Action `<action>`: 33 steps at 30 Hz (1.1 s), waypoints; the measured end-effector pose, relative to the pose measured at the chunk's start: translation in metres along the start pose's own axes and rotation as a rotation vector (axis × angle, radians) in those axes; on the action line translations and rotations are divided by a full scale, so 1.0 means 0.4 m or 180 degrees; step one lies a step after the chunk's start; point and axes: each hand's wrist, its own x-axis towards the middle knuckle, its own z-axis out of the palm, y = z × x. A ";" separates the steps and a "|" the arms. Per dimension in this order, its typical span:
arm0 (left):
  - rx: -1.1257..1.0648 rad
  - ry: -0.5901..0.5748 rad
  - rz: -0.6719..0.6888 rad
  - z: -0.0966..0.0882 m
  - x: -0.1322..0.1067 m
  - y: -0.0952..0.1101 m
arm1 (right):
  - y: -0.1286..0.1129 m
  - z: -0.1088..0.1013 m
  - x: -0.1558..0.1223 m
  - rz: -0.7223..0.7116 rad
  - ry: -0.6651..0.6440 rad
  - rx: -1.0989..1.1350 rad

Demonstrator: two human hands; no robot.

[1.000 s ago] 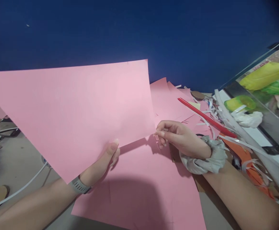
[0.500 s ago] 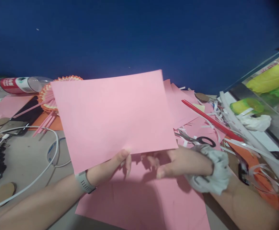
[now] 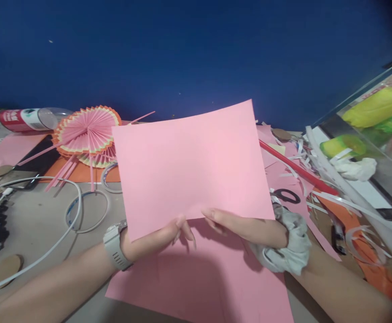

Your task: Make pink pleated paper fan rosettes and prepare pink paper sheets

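Note:
I hold a pink paper sheet up in front of me by its near edge. My left hand, with a grey watch on the wrist, pinches the sheet's lower left part. My right hand, with a grey scrunchie on the wrist, grips the lower edge near the middle, thumb on top. Under both hands a second pink sheet lies flat on the table.
A pleated pink-and-orange paper fan lies at the back left, with a plastic bottle, a phone and white cables nearby. Right of the sheet lie scissors, a red stick, paper strips and orange paper.
The held sheet has moved right and turned, uncovering the fan and bottle. My right hand shifted from the sheet's right corner to its lower edge, close to my left hand.

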 end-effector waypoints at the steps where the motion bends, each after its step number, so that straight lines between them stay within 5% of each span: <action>1: -0.0013 0.0044 0.0018 -0.006 -0.003 0.004 | -0.009 -0.009 -0.004 0.0069 -0.0029 0.0015; 10: -0.0915 0.0479 0.0323 -0.023 -0.001 0.014 | -0.012 -0.080 -0.033 0.0665 0.0103 0.0230; 21: -0.1545 0.0833 0.0734 -0.040 0.004 -0.023 | 0.013 -0.191 -0.102 0.0283 0.0214 0.0591; 27: -0.0508 -0.0087 0.0633 -0.020 -0.004 -0.017 | -0.025 -0.101 -0.078 0.0001 0.0144 0.0490; 33: 0.0245 -0.0568 0.1118 -0.016 -0.004 -0.010 | -0.108 -0.014 -0.064 -0.0652 -0.0116 0.0109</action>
